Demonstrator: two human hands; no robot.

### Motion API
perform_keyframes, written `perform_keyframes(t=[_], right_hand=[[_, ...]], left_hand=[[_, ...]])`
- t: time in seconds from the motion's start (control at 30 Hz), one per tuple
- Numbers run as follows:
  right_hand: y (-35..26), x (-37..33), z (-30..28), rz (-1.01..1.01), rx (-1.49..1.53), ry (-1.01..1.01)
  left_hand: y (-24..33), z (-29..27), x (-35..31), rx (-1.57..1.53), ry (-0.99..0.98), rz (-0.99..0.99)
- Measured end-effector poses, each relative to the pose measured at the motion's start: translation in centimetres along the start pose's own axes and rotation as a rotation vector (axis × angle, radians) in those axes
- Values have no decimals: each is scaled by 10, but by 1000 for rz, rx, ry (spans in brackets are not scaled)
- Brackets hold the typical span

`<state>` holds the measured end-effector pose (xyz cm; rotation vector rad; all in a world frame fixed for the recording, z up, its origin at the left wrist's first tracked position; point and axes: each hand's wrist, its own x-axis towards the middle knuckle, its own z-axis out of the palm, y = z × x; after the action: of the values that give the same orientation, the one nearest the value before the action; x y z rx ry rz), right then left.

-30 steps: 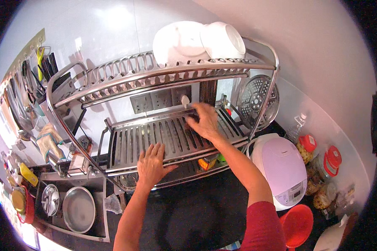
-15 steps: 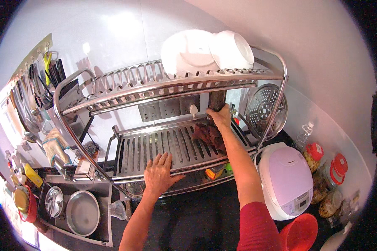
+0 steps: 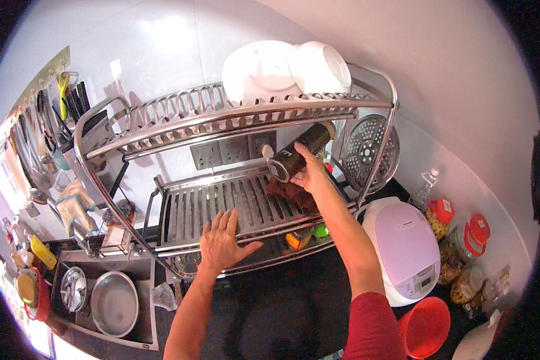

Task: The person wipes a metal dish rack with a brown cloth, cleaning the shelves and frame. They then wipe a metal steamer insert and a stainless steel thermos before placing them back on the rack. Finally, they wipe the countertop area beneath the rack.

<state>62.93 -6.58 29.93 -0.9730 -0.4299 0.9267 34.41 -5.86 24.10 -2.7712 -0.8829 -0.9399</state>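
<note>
From my end, starting at the left, the sink [image 3: 152, 312] with its round pan [image 3: 115, 304] lies well clear of both hands, so I expect little trouble there. The left hand [image 3: 221, 243] is flat and spread over the front edge of the lower shelf [image 3: 222, 177], grasping nothing; if it leans hard on that edge, I judge the whole rack could tip or slide. Above, the white bowls [image 3: 321, 66] stand in the upper tier, and a knock from below could set them rattling or falling. The plug [image 3: 267, 151] is near the lower end of the dark bottle [image 3: 293, 158], which hangs tilted between the tiers; a careless swing could bump it. The right hand [image 3: 309, 171] has that bottle clasped round its middle, and its smooth-looking side could slip if the fingers loosen. Below it is a dark cloth [image 3: 291, 195]; I cannot tell whether the same hand pinches it, but it could snag on the slats. Farther right, the strainer [image 3: 372, 144] could be struck by the bottle's upper end.
</note>
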Motion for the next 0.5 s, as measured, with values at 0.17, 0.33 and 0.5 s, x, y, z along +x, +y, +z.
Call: perform_keyframes(t=[0.17,0.33,0.5], right_hand=[[3,-76,14,147,130,-353],[42,-156,17,240,61,-524],[72,-205,21,-74,-826,-617]], left_hand=[[-17,-1,-2,-240,25,19],[10,-35,-2,-1381,-14,-413],[42,-48,-16,-1674,-144,-629]])
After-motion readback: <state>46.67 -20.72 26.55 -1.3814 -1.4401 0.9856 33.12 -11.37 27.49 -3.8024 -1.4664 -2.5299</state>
